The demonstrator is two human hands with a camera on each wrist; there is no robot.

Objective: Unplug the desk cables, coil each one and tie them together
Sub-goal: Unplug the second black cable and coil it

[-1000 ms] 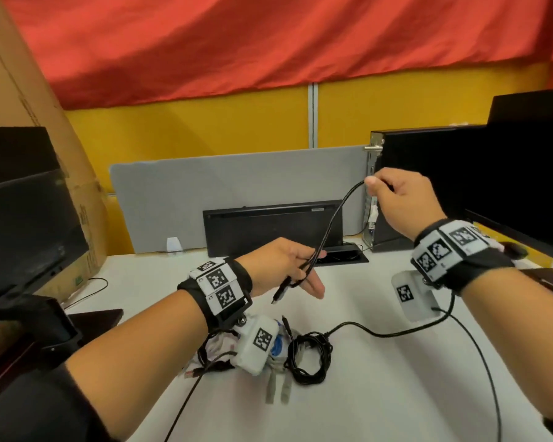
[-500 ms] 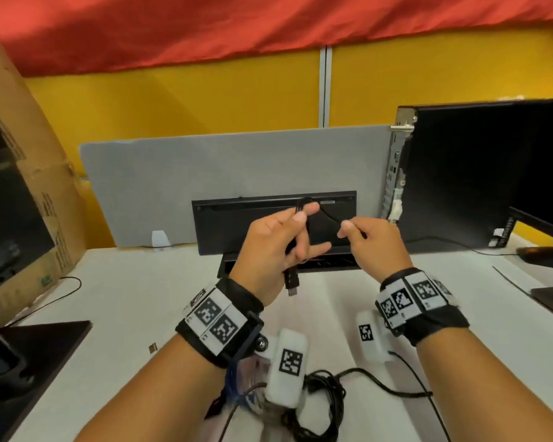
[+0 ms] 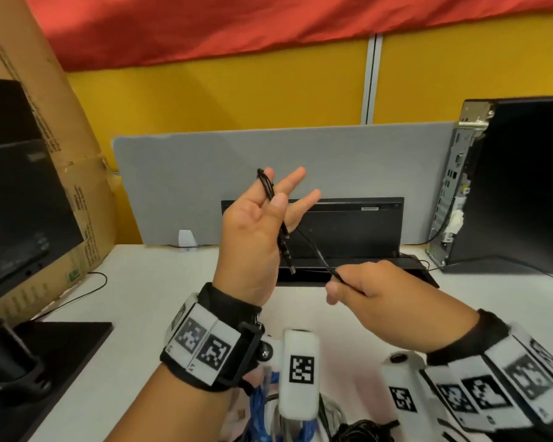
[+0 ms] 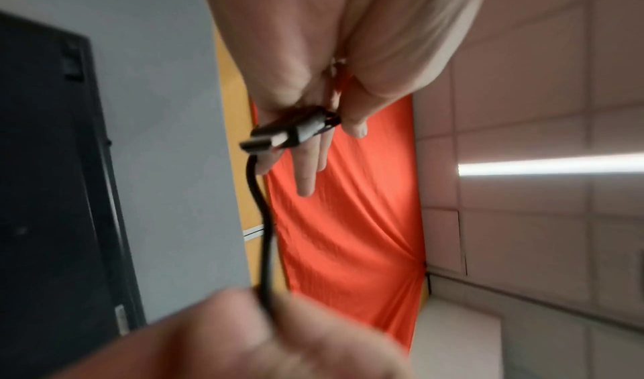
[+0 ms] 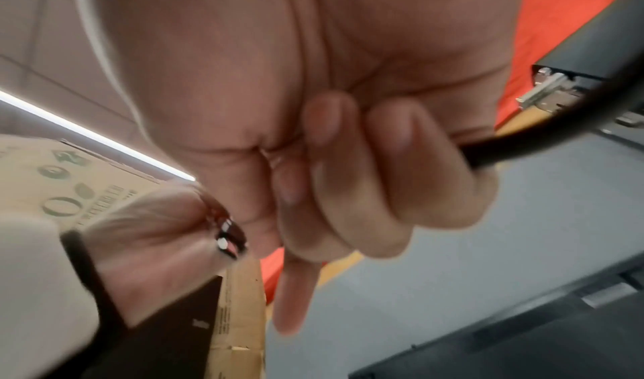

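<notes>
Black USB cable [image 3: 313, 250] held up above the counter [image 3: 147, 301], first loops hooked over the raised left hand [image 3: 256, 237] — thumb pinning them against the index finger, other fingers spread straight. Right hand [image 3: 374, 291] closed in a pinch on the running length just below.

Likely to slip: only one thumb keeping the loops, so a sharp tug from the right could drag them off or flick the dangling plug [image 3: 289, 266] loose. Slack could also kink.

Hard to count the loops. Cut off at the bottom edge: blue cables [image 3: 262, 406] and a black coil [image 3: 361, 429], ties unseen.
</notes>
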